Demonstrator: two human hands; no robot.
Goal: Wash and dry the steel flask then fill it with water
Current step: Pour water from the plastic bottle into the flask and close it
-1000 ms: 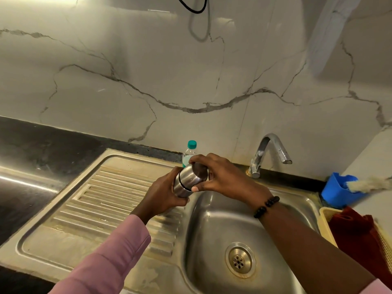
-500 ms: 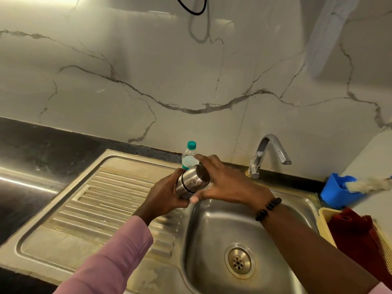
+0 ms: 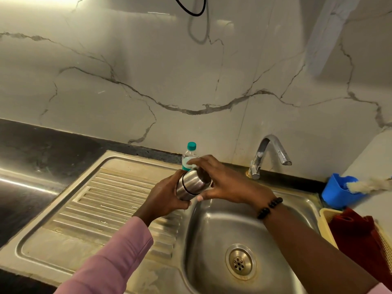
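Observation:
A short steel flask (image 3: pixel 191 183) with a dark band lies tilted between both hands, above the seam between drainboard and basin. My left hand (image 3: pixel 165 197) grips its body from below and behind. My right hand (image 3: pixel 224 183) wraps over its top end, fingers around the cap, which is mostly hidden. The steel sink basin (image 3: pixel 214 228) with its drain (image 3: pixel 240 261) lies below. A curved steel tap (image 3: pixel 269 154) stands at the back right with no water running.
A small plastic bottle (image 3: pixel 189 154) with a teal cap stands behind the flask at the wall. The ribbed drainboard (image 3: pixel 101 200) stretches left. A blue holder (image 3: pixel 337 190) with a brush, and a yellow basket (image 3: pixel 327 217) holding a red cloth, sit at the right.
My right hand has shifted around the flask's top, fingers reaching further over it. The flask stays in nearly the same place in my left hand.

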